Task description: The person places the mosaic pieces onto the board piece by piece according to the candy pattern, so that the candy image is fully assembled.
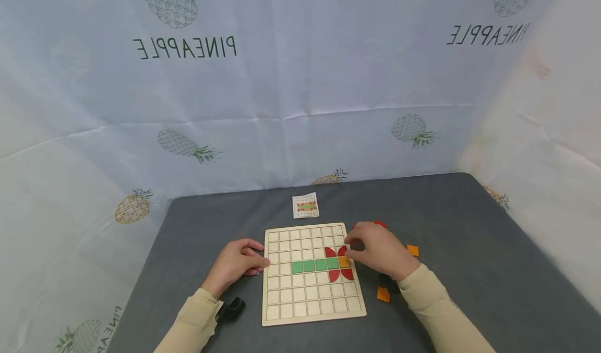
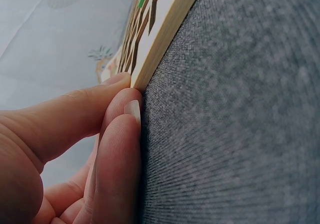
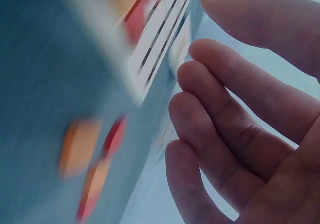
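Note:
A square wooden grid board (image 1: 300,311) lies on the dark tabletop. Its middle row carries several green square tiles (image 1: 309,266) and, at the right end, an orange tile (image 1: 345,262). Red rounded pieces (image 1: 334,276) sit above and below that end. My left hand (image 1: 237,262) pinches the board's left edge; in the left wrist view the thumb (image 2: 75,104) touches its top and a fingertip meets its side. Over the board's right edge hovers my right hand (image 1: 377,248). The right wrist view shows its fingers (image 3: 235,134) loosely bent, with nothing between them and the thumb.
Behind the board lies a small printed card (image 1: 305,206) with a coloured pattern. Loose orange tiles (image 1: 383,294) and red pieces (image 1: 380,223) lie right of the board, partly hidden by the right hand. A pineapple-print cloth (image 1: 300,82) hangs behind the table.

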The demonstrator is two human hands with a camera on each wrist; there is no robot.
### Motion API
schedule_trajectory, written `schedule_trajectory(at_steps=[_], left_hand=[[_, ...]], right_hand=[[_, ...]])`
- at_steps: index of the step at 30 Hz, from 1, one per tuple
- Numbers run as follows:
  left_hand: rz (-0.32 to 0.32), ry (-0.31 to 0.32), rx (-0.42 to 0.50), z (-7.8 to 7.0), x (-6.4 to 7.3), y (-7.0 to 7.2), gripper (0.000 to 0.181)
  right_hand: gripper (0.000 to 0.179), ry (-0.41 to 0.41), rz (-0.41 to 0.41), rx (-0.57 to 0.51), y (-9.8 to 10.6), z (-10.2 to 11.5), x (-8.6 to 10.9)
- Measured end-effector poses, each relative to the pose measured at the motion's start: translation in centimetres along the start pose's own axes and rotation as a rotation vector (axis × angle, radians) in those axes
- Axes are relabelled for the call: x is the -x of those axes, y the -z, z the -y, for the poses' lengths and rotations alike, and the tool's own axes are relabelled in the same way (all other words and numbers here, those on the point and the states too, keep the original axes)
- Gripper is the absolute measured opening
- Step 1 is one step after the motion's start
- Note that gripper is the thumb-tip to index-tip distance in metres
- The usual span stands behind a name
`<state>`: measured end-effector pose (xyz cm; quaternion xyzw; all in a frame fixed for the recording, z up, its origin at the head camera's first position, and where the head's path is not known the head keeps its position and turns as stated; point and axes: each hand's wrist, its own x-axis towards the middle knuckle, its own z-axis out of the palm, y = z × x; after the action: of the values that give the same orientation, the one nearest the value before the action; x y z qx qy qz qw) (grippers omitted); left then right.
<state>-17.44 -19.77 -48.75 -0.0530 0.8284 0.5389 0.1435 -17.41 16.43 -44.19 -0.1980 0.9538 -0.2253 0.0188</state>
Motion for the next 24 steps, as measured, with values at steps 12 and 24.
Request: schedule_trajectory(at_steps=[12,24], left_hand=[[-0.005,0.001,-0.004,-0.1,0.0,0.2,0.047],[-0.006,0.012,-0.007,0.0,0.0,0.0,0.049]], right_hand=[[0.025,-0.142,0.001,0.067,4.3,-10.1,5.5],[0.030,-0.200,0.051,0.051,4.3,-13.0,6.5]])
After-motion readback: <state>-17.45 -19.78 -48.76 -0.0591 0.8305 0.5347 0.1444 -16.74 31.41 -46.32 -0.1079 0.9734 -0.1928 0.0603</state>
